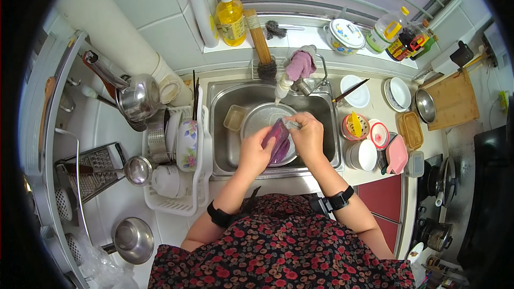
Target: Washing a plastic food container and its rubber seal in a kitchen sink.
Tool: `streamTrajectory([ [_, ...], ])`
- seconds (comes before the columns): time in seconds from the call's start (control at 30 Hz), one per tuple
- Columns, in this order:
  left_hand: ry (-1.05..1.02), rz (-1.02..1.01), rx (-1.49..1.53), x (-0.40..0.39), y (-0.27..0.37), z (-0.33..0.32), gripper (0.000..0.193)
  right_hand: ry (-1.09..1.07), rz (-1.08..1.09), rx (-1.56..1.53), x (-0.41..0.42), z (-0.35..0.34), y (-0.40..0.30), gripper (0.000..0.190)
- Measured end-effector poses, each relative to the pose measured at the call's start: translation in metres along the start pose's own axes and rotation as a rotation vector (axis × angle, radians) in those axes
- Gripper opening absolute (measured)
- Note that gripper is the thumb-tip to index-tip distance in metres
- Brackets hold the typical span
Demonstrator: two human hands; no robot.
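Over the stainless steel sink (229, 161), my left hand (255, 149) grips a purple, see-through plastic piece, perhaps a small container (278, 144); its full shape is partly hidden by my fingers. Pinched in my right hand (308, 134) is a grey scouring cloth (292, 123), which lies against the upper end of the purple piece. Below both hands a round metal basin (257, 122) rests in the sink. A small clear plastic box (235, 117) sits left of the basin. The faucet spout (282, 88) points down above the basin, with a mauve cloth (301, 64) draped over the faucet.
A white dish rack (196, 198) holding bowls stands left of the sink. Crowding the right counter are white bowls (366, 155), a pink dish (396, 154) and a plate (355, 90) with chopsticks. Yellow dish soap (231, 20) and a bamboo brush (259, 40) stand behind.
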State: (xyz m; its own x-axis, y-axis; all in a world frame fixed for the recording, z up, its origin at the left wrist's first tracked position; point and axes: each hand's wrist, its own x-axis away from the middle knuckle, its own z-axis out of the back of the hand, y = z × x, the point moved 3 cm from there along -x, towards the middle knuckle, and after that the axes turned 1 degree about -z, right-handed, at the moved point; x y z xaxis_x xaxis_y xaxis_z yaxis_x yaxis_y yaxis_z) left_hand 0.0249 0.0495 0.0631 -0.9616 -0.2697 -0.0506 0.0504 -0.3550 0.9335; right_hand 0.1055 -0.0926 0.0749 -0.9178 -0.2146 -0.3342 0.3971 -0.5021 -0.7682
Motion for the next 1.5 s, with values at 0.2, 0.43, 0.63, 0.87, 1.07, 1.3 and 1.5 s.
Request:
streamTrajectory([
  [0.2, -0.090, 0.029, -0.094, -0.007, 0.000, 0.008, 0.029, -0.173, 0.236, 0.127, -0.011, 0.002, -0.008, 0.037],
  [0.43, 0.034, -0.041, -0.023, -0.002, -0.001, 0.006, 0.028, -0.081, 0.105, 0.048, -0.001, -0.006, 0.001, 0.039],
  [0.63, 0.010, 0.028, 0.115, -0.003, -0.001, 0.010, 0.031, -0.069, 0.168, -0.015, -0.003, -0.005, 0.000, 0.039],
  [0.87, 0.041, 0.011, 0.073, -0.004, -0.001, 0.012, 0.029, -0.057, 0.268, -0.038, -0.001, -0.002, -0.011, 0.032],
  [1.07, 0.040, 0.004, -0.011, -0.003, 0.005, 0.008, 0.030, -0.020, 0.185, 0.027, -0.004, -0.005, -0.018, 0.027],
  [1.3, 0.132, -0.040, 0.100, -0.003, 0.015, 0.014, 0.028, -0.046, 0.068, 0.146, 0.003, -0.009, 0.002, 0.026],
  [1.5, 0.099, -0.035, 0.042, -0.009, 0.001, 0.014, 0.028, 0.048, 0.120, 0.025, -0.009, -0.010, -0.017, 0.024],
])
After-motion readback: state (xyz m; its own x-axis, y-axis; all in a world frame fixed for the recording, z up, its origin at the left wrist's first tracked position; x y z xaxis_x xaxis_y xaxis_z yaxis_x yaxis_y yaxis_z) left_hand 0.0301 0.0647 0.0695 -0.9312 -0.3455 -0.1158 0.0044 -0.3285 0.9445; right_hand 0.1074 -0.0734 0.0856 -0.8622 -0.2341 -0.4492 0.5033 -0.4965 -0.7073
